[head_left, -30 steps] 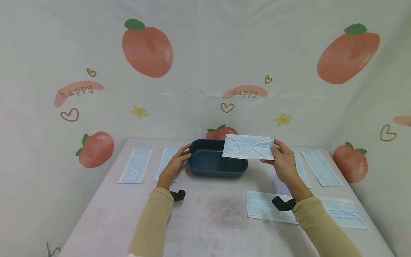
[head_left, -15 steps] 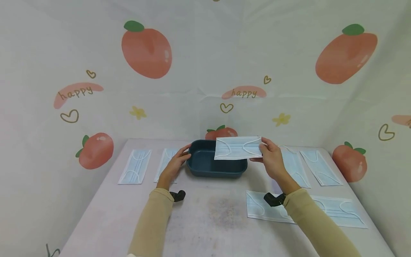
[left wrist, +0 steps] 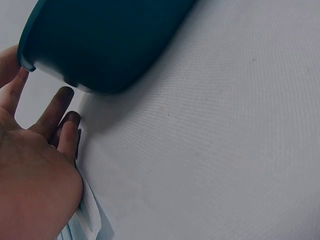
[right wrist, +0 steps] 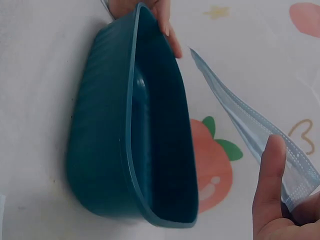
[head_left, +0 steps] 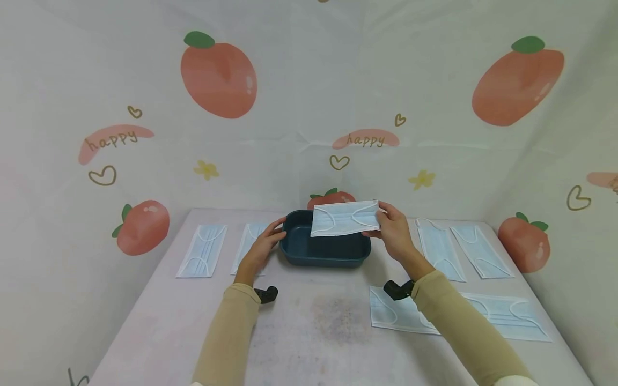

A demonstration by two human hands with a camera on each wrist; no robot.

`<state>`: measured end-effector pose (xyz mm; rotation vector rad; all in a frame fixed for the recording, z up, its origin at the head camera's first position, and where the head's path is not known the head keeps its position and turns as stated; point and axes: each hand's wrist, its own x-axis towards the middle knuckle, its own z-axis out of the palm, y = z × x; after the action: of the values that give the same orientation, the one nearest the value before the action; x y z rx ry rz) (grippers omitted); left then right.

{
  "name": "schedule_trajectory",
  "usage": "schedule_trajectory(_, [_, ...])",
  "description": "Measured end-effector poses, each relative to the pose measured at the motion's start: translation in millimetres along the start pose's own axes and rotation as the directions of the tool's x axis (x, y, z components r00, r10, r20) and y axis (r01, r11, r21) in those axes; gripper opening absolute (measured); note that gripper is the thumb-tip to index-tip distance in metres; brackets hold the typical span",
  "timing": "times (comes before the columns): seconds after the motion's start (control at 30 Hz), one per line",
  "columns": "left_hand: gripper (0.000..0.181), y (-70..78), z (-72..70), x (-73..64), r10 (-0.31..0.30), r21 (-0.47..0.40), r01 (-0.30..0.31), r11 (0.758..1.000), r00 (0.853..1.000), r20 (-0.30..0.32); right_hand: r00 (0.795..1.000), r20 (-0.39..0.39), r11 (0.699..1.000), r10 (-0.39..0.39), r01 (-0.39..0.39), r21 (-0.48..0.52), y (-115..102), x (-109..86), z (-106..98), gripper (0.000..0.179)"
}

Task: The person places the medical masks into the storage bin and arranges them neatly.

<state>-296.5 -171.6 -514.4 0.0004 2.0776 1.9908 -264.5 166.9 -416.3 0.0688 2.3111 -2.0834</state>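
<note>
In the head view, a dark teal rectangular bin [head_left: 323, 254] stands near the back of the table. My left hand [head_left: 259, 250] touches its left end, with fairly straight fingers at the rim; in the left wrist view, the lower fingers of that hand [left wrist: 37, 165] stand apart from the wall. My right hand [head_left: 397, 230] pinches a light blue face mask [head_left: 344, 219] by its right end, above the bin's opening. From the right wrist view, the thumb lies across one end of the mask [right wrist: 240, 115], seen nearly edge-on beside the bin [right wrist: 105, 135]; the visible inside is bare.
Two flat masks [head_left: 203, 251] lie to the left, one partly behind the left hand. Two more masks [head_left: 482, 252] lie at the right back. A row of masks [head_left: 516, 316] lies at the front right, under the right forearm. A printed cloth [head_left: 289, 80] hangs behind the table.
My right hand has moved left with the mask, carrying it further over the bin and tilting it slightly. My left hand and the bin have stayed put.
</note>
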Motion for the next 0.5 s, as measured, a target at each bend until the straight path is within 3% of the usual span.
schedule_trajectory(0.5, [0.052,1.1,1.5,-1.5,-0.004,0.013,0.005,1.000,1.000,-0.012,0.997,0.041,0.997,0.061,-0.063,0.033,10,16.7,32,0.049])
